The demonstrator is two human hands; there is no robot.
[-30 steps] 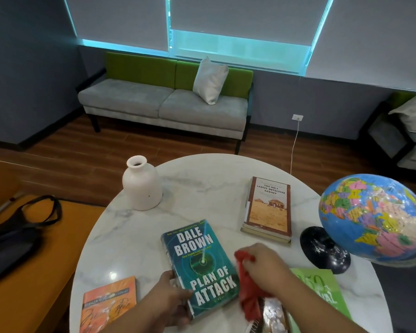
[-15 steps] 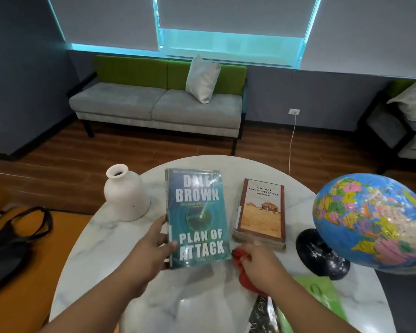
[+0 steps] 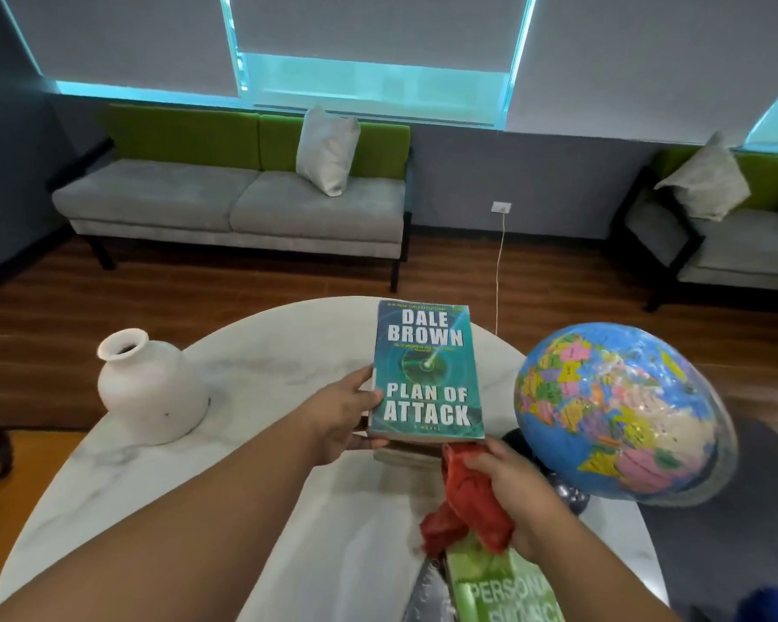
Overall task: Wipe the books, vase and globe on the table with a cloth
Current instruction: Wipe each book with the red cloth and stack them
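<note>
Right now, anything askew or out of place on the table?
Nothing spilled or broken. The vase has a small dark speck low on its side; the globe seems to overhang the table at its right edge.

A grey sofa [image 3: 225,204] with a white pillow [image 3: 327,150] stands beneath window blinds [image 3: 378,24].

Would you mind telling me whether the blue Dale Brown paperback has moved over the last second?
Yes. The left hand carried the blue paperback away from the white ceramic vase, rightward toward the colourful globe, over the brown book.
</note>
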